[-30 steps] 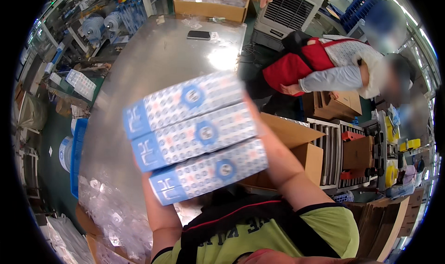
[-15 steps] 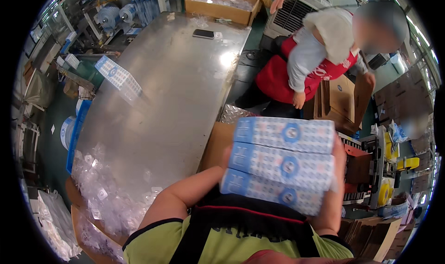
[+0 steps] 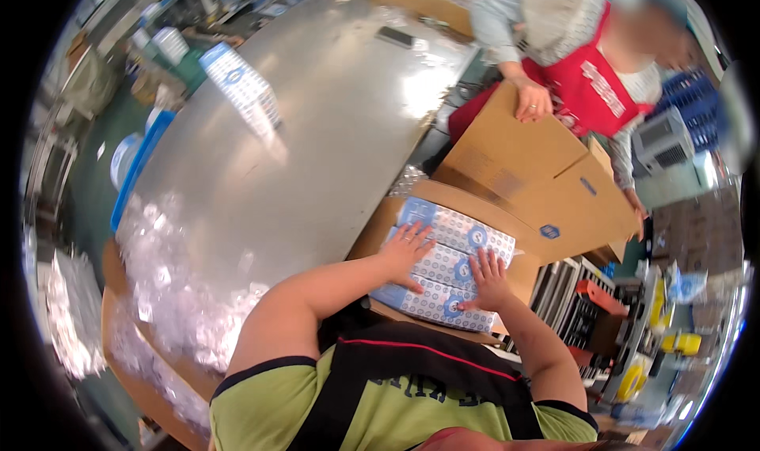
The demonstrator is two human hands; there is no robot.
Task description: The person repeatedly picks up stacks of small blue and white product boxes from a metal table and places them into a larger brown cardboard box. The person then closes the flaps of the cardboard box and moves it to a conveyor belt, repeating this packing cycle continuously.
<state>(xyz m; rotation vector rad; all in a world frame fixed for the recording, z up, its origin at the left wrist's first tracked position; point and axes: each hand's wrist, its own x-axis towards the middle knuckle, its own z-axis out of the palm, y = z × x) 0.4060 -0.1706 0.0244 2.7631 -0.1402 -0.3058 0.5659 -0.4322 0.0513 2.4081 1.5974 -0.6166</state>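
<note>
Three long blue-and-white patterned packs (image 3: pixel 443 223) lie side by side inside an open brown carton (image 3: pixel 370 233) in front of my body. My left hand (image 3: pixel 405 254) rests on the left part of the packs, its fingers spread. On their right part lies my right hand (image 3: pixel 489 283), palm down with fingers apart. Neither hand grips anything; both touch the tops of the packs. Just beyond, a co-worker in a red apron holds a folded brown cardboard box (image 3: pixel 514 154) with both hands, and its lower edge overlaps the carton's far right side.
A metal table (image 3: pixel 317 134) spreads to the left, with another patterned pack (image 3: pixel 237 79) and a phone (image 3: pixel 395 37) on it. Crumpled clear plastic (image 3: pixel 174 293) is heaped at its near left end. Roller machinery (image 3: pixel 566 300) with yellow parts stands to the right.
The three packs went from my raised hands down into the carton, and my hands now lie flat on them. The co-worker turned toward me and brought the folded box over beside the carton.
</note>
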